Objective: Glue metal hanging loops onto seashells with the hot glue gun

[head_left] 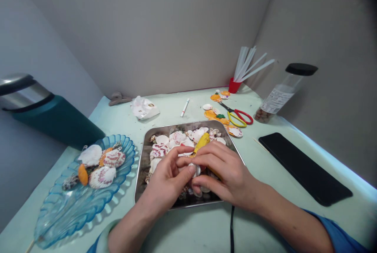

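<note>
Over the metal tray [140, 182], my left hand [167, 172] and my right hand [228, 172] meet, fingertips pinched on a small whitish shell [196, 170]. Fingers cover much of this shell. Scallop shells [177, 138] with purple-red markings and small snail shells fill the tray beneath. A yellow tool [202, 141], apparently a glue gun, lies among them, partly hidden behind my right hand. From under that hand a black cord [232, 229] runs toward me.
Left stand a blue leaf-shaped dish [79, 213] with shells and a green bottle [55, 119]. Behind are a crumpled bag [143, 108], a marker [185, 108], scissors [237, 116], orange shells [216, 117] and a red cup [235, 85] of glue sticks. Right: a jar [278, 96] and black slab [303, 168].
</note>
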A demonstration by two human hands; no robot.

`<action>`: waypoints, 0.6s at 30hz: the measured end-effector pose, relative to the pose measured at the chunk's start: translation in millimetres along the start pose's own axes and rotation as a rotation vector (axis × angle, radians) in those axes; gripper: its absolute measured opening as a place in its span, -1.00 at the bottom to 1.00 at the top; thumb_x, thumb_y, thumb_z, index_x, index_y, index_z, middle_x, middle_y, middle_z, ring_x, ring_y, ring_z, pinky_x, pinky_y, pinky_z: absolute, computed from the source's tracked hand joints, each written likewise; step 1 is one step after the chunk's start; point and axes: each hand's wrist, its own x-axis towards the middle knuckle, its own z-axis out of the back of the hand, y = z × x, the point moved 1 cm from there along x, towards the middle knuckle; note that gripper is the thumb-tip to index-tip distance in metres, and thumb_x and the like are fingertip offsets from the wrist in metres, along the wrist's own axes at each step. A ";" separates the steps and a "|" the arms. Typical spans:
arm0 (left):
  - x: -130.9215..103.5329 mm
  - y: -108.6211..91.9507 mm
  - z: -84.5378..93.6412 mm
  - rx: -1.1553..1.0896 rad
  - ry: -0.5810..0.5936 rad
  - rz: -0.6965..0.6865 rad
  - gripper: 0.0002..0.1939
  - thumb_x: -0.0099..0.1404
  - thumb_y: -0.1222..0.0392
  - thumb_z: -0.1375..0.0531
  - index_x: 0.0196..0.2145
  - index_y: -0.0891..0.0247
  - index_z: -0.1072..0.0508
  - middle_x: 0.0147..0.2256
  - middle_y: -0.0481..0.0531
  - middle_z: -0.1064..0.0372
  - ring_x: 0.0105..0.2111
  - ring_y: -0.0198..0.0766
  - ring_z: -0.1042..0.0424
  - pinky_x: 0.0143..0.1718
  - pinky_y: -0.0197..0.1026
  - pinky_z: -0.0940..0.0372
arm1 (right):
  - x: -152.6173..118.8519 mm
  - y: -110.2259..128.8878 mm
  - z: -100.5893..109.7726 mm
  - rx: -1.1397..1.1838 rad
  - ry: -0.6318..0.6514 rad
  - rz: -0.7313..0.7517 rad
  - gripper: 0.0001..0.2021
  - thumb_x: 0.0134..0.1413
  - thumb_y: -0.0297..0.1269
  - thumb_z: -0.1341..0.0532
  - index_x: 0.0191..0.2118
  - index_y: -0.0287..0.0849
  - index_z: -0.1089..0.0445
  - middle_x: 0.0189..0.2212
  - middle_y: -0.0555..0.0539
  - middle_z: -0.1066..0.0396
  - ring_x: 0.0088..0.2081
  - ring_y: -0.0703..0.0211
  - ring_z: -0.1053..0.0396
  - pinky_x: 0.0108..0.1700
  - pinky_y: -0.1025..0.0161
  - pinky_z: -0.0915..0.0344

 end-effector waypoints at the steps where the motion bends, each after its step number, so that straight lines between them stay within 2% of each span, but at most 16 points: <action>1: -0.1 0.0 0.1 0.001 0.001 -0.002 -0.58 0.10 0.15 -0.34 -0.15 0.25 -0.27 -0.41 -0.06 -0.50 -0.63 -0.37 -0.43 -0.52 -0.29 -0.36 | 0.1 -0.2 -0.2 0.002 0.002 0.001 -0.73 0.21 -0.17 -0.16 -0.05 -0.19 -0.40 -0.27 -0.16 -0.42 -0.24 0.04 -0.34 -0.17 0.06 -0.28; 13: 0.8 0.0 -0.1 0.003 0.011 -0.005 -0.59 0.10 0.16 -0.33 -0.15 0.26 -0.27 -0.43 -0.06 -0.50 -0.64 -0.39 -0.43 -0.52 -0.31 -0.36 | 0.3 -0.9 -0.3 0.032 0.020 -0.017 -0.73 0.20 -0.18 -0.18 -0.05 -0.21 -0.40 -0.27 -0.16 -0.41 -0.23 0.04 -0.33 -0.17 0.05 -0.27; 18: 0.2 0.5 -0.2 0.005 0.010 -0.007 -0.59 0.12 0.17 -0.33 -0.13 0.26 -0.27 -0.38 -0.04 -0.51 -0.63 -0.41 -0.41 -0.52 -0.30 -0.39 | -0.2 -0.6 -0.4 0.052 0.017 -0.012 -0.71 0.19 -0.20 -0.20 -0.03 -0.23 -0.40 -0.27 -0.18 -0.42 -0.22 0.03 -0.33 -0.17 0.06 -0.25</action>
